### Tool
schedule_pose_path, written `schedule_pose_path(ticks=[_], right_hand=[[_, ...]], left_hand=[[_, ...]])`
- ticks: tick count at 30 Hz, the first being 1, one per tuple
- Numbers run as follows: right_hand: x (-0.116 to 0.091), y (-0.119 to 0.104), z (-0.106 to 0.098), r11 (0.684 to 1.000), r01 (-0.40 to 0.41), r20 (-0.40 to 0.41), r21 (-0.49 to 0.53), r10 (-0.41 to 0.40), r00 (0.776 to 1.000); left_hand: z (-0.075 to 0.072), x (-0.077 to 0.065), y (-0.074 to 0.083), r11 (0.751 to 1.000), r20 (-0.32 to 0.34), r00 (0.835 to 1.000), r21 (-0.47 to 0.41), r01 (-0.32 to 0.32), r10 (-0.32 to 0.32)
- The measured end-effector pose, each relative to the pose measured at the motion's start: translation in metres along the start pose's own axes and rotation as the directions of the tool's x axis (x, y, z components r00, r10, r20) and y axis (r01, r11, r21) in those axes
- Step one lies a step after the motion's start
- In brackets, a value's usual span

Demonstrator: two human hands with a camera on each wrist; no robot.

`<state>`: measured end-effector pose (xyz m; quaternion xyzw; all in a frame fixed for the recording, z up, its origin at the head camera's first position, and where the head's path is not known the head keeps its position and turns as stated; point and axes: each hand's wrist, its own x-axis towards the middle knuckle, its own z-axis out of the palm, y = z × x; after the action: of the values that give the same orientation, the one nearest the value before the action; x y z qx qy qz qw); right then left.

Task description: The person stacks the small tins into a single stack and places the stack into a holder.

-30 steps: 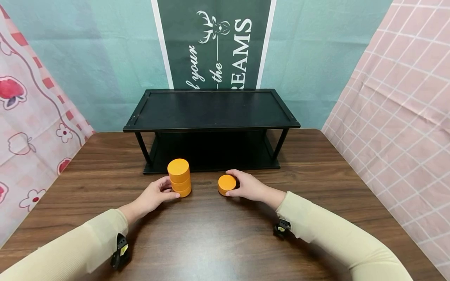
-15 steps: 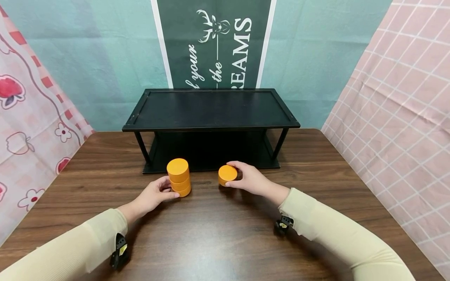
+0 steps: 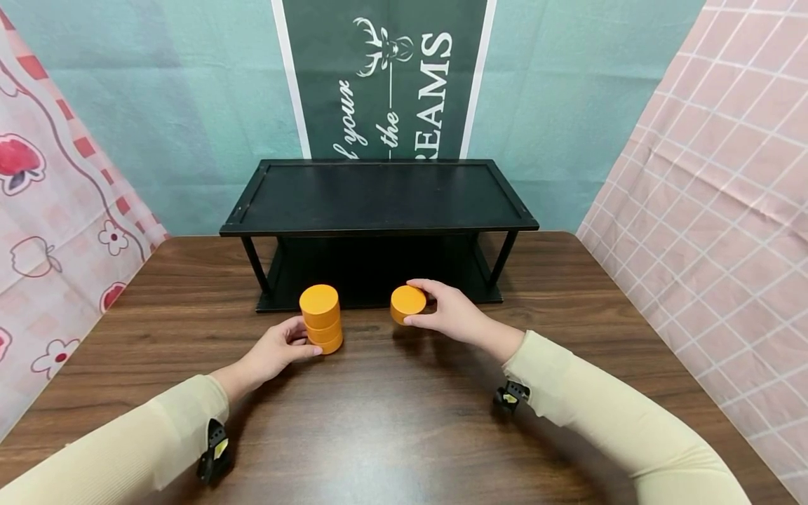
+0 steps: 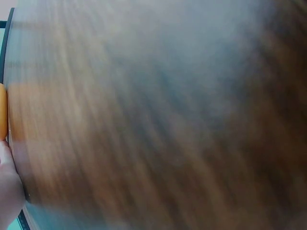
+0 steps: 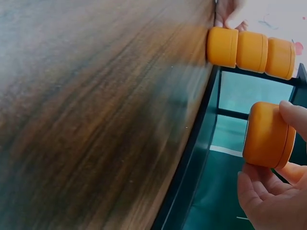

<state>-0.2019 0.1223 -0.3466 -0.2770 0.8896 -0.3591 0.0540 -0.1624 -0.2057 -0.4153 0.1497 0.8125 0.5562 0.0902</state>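
Teal cloth (image 3: 208, 105) with a dark green lettered panel (image 3: 328, 35) hangs behind the brown desk (image 3: 379, 421), with an apple-print cloth (image 3: 38, 231) along the left side and a pink checked cloth (image 3: 719, 196) along the right. Near the desk's far edge we see a black two-tier shelf (image 3: 379, 196), its long side running parallel to that edge.

Just in front of the shelf's near left corner, on the desk, stands a stack of three orange jars (image 3: 322, 319). Its long axis is vertical, with the round flat top facing up. Our left hand (image 3: 280, 351) comes from the left with its grip clamped low round the stack, thumb on the near side.

Our right hand (image 3: 457, 319) pinches a single orange jar (image 3: 407, 304) from the right, its grip clamped with the thumb on the near side and fingers beyond. We hold this jar off the desk, before the middle of the shelf's near edge and well apart from the stack. It is squat, wider than tall; its round top faces up, and its axis runs roughly upright, close to parallel with the stack's. In the right wrist view, a thin seam circles it near the upper end.
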Motion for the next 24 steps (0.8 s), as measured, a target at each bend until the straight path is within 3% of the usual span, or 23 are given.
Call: schedule_pose_path(ticks=[5,12,24], right_hand=[[0.002,-0.003,-0.005,1.0,-0.015,-0.006,0.022,0.015,1.0],[0.005,-0.01,-0.014,1.0,-0.009,-0.026,0.026,0.01,1.0],[0.01,-0.026,-0.03,0.999,0.017,-0.082,0.046,-0.013,0.997]], left_hand=[[0.0,0.0,-0.003,0.999,-0.001,0.999,0.023,-0.05,0.05],[-0.001,0.001,-0.002,1.0,-0.001,1.0,-0.006,0.028,-0.028],[-0.001,0.001,-0.001,1.0,0.002,1.0,-0.002,0.025,-0.025]])
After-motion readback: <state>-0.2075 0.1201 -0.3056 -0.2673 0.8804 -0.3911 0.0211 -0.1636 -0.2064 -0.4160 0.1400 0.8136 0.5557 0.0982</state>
